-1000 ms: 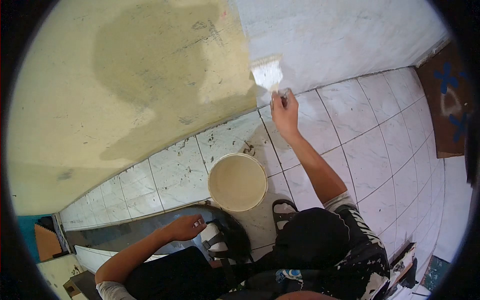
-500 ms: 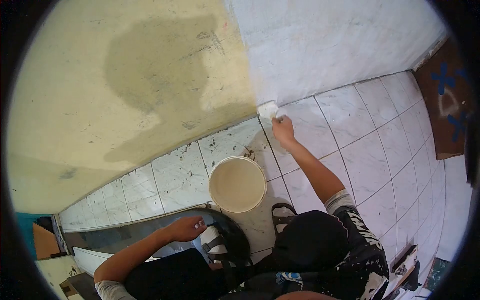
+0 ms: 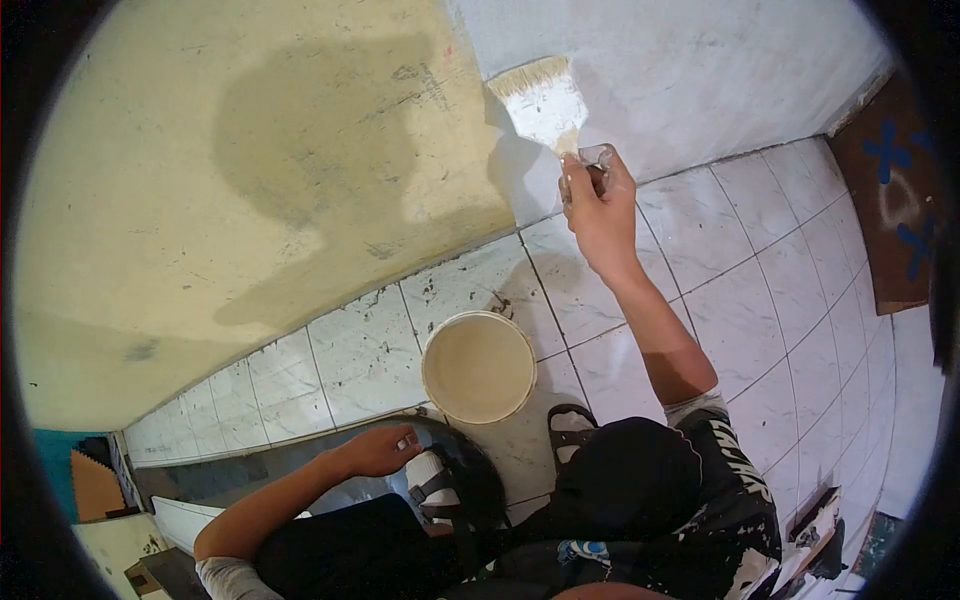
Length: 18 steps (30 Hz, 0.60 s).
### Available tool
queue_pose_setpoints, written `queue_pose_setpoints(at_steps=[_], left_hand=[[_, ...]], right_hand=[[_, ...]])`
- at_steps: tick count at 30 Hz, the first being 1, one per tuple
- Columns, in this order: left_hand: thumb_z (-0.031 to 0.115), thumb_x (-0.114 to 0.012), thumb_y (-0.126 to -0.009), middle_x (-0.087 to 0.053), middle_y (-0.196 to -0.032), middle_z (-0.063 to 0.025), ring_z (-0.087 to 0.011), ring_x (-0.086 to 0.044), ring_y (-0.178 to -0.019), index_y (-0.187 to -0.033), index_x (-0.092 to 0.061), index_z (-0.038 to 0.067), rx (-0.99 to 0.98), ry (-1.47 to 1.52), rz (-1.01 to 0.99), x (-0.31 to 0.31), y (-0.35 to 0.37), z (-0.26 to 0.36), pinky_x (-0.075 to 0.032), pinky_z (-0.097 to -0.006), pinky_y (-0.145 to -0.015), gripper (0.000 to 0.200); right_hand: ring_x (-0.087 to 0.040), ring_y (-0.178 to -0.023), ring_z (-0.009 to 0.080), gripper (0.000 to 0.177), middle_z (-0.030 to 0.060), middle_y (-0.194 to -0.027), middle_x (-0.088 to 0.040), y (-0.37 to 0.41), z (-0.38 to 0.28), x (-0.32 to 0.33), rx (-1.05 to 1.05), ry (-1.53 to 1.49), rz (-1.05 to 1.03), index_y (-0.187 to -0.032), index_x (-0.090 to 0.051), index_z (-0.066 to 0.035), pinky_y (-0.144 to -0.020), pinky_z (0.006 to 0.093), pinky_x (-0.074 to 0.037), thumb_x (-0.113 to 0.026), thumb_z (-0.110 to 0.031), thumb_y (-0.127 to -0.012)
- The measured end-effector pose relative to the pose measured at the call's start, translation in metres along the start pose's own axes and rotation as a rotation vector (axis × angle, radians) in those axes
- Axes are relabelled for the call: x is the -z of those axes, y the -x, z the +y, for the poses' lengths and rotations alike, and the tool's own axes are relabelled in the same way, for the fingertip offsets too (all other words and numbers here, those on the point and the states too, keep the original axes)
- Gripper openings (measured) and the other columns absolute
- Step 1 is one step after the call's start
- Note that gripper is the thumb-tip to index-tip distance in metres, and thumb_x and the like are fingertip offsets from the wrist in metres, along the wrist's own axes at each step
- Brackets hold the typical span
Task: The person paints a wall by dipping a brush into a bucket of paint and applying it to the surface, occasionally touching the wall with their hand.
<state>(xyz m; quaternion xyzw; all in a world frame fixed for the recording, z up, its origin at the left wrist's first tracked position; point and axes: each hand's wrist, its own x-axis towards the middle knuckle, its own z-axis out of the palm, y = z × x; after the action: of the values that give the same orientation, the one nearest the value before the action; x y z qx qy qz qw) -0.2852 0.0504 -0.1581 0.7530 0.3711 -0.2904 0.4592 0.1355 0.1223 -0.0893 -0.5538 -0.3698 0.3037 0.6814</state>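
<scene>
My right hand (image 3: 602,205) grips the handle of a wide paintbrush (image 3: 545,108). The brush's pale bristles point up, close against the wall where its yellow part (image 3: 360,130) meets the white painted part (image 3: 690,80). White paint coats the ferrule, and whitish smears show on my fingers. My left hand (image 3: 385,450) hangs beside my sandalled, socked foot (image 3: 432,485), its fingers curled in with nothing seen in them. A round bucket (image 3: 528,395) with pale cream content stands on the floor between my hands.
White tiles (image 3: 360,345) speckled with dark debris run along the wall base. A dark, glossy rounded object (image 3: 475,465) lies by my foot. To the right stands a brown panel with blue marks (image 3: 890,235). Assorted items (image 3: 815,535) are at lower right.
My right hand has raised the paintbrush from the wall's bottom edge to higher up the wall, nearer the camera. My left hand and the bucket stay almost the same.
</scene>
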Motion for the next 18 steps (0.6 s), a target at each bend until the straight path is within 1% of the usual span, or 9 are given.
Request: queue_pose_setpoints(at_steps=[1,5,7,9,11,13,14,16,18], left_hand=[[0.039,-0.054,-0.103,-0.069,-0.108,-0.0205,-0.0334,-0.068,-0.098,-0.116,-0.061,0.0,-0.012,0.015,-0.004,0.0,-0.001,0.0,-0.055,-0.0438,-0.086,0.041],[0.039,-0.053,-0.104,-0.07,-0.106,-0.021,-0.034,-0.069,-0.095,-0.117,-0.06,0.0,-0.041,-0.044,-0.014,-0.004,-0.002,-0.007,-0.055,-0.0438,-0.085,0.041],[0.039,-0.053,-0.104,-0.07,-0.106,-0.0213,-0.0343,-0.069,-0.094,-0.117,-0.06,0.0,-0.029,-0.022,-0.012,-0.003,0.0,-0.005,-0.055,-0.0441,-0.085,0.042],[0.039,-0.053,-0.104,-0.07,-0.105,-0.0215,-0.0346,-0.069,-0.094,-0.116,-0.06,0.0,-0.019,0.001,-0.016,-0.003,0.002,-0.003,-0.055,-0.0443,-0.084,0.042],[0.04,-0.053,-0.104,-0.069,-0.105,-0.0216,-0.034,-0.069,-0.095,-0.116,-0.06,0.0,0.03,0.02,-0.053,0.0,0.001,-0.002,-0.055,-0.0446,-0.085,0.042],[0.04,-0.053,-0.104,-0.069,-0.104,-0.0213,-0.0338,-0.068,-0.096,-0.116,-0.06,0.001,0.026,0.005,-0.045,-0.001,-0.001,-0.005,-0.054,-0.0443,-0.086,0.042],[0.04,-0.053,-0.104,-0.069,-0.104,-0.0211,-0.0337,-0.068,-0.097,-0.116,-0.06,0.001,0.025,-0.006,-0.03,-0.002,-0.001,-0.006,-0.054,-0.044,-0.086,0.041],[0.041,-0.053,-0.103,-0.069,-0.104,-0.0228,-0.0374,-0.067,-0.099,-0.114,-0.062,0.002,0.028,0.016,-0.015,0.0,0.002,0.0,-0.053,-0.046,-0.087,0.042],[0.043,-0.052,-0.102,-0.069,-0.104,-0.0245,-0.0411,-0.067,-0.1,-0.112,-0.063,0.003,0.03,0.04,-0.001,-0.001,0.002,0.001,-0.052,-0.0479,-0.087,0.043]], right_hand=[[-0.044,-0.062,0.0049,0.015,-0.0009,-0.068,-0.052,-0.001,0.005,0.001,0.013,-0.023,0.015,-0.09,-0.053,-0.002,-0.054,0.0245,-0.035,-0.059,-0.01,-0.1],[-0.046,-0.062,0.0065,0.016,-0.0004,-0.069,-0.053,-0.013,0.123,0.014,-0.012,0.05,0.006,-0.089,-0.053,-0.001,-0.055,0.0263,-0.038,-0.06,-0.011,-0.099],[-0.041,-0.05,0.0047,0.017,-0.0019,-0.065,-0.05,-0.006,0.183,0.023,-0.062,0.059,0.044,-0.089,-0.052,-0.006,-0.042,0.0239,-0.031,-0.059,-0.015,-0.101],[-0.042,-0.05,0.0058,0.017,-0.0013,-0.065,-0.051,0.006,0.22,0.035,-0.117,0.151,0.05,-0.089,-0.053,-0.005,-0.041,0.0247,-0.031,-0.06,-0.017,-0.1],[-0.043,-0.049,0.0069,0.018,-0.0007,-0.065,-0.052,0.018,0.232,0.049,-0.174,0.241,0.063,-0.09,-0.053,-0.004,-0.041,0.0256,-0.032,-0.062,-0.018,-0.099],[-0.045,-0.047,0.0089,0.02,0.0015,-0.065,-0.053,0.027,0.235,0.061,-0.361,0.264,0.018,-0.091,-0.054,-0.003,-0.04,0.0277,-0.033,-0.064,-0.02,-0.097],[-0.045,-0.047,0.0089,0.02,0.0015,-0.065,-0.053,0.031,0.236,0.066,-0.362,0.264,0.021,-0.091,-0.054,-0.003,-0.04,0.0277,-0.033,-0.064,-0.02,-0.097],[-0.047,-0.047,0.0103,0.021,0.0032,-0.064,-0.054,0.032,0.238,0.073,-0.56,0.3,0.059,-0.09,-0.055,-0.002,-0.038,0.029,-0.033,-0.064,-0.02,-0.097],[-0.047,-0.047,0.0103,0.02,0.0035,-0.064,-0.055,0.024,0.243,0.074,-0.537,0.332,0.052,-0.09,-0.056,-0.002,-0.038,0.029,-0.034,-0.063,-0.02,-0.097]])
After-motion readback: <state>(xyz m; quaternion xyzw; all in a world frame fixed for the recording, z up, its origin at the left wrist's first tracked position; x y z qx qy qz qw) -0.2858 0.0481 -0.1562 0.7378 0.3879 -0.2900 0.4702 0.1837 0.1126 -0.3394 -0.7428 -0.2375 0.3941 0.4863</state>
